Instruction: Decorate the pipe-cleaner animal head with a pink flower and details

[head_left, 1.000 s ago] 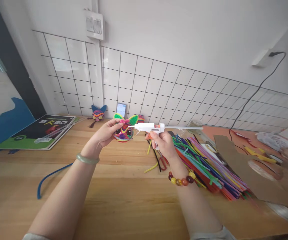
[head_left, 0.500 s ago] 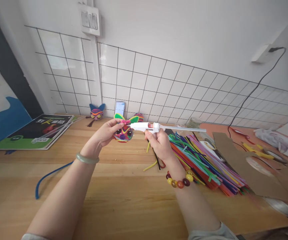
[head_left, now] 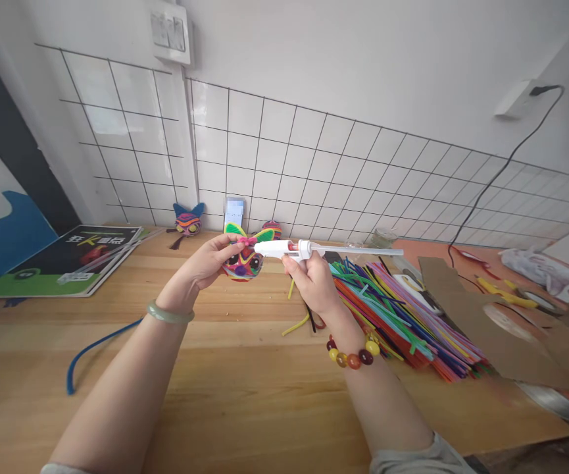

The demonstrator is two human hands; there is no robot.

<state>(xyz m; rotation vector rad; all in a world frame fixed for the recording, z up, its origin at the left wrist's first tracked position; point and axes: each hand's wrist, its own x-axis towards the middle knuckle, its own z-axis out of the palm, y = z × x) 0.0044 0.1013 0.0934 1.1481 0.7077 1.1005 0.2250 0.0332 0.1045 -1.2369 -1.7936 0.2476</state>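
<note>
Left hand (head_left: pixel 209 264): mine, grasping. Thumb and fingers pinch the toy head (head_left: pixel 243 266) near its pink bow (head_left: pixel 247 242), from the side, which seems meant to steady it while leaving the face and green ears exposed. The toy head is held up above the worktop (head_left: pixel 245 401), in front of me.

Right hand (head_left: pixel 314 283): mine, grasping. Fingers are wrapped round the white glue gun (head_left: pixel 277 249), held level, its front end at the bow; whether the nozzle touches, I cannot tell. Gripping it from below presumably keeps the barrel in my sight.

Glue stick (head_left: pixel 363 251): one, long, translucent, projecting from the rear of the gun, clear of my wrist.

Blue-eared head (head_left: pixel 187 222): one, by the wall, perhaps set back to free the working area.

Phone (head_left: pixel 234 214): one, propped upright behind the toy head, probably so its screen faces me.

Pipe cleaners (head_left: pixel 393 316): a mixed-colour heap, right, likely kept within reach of my right hand.

Blue strip (head_left: pixel 91 343): one, curved, lying beside my left forearm.

Cardboard (head_left: pixel 462 296): brown, beyond the heap.
</note>
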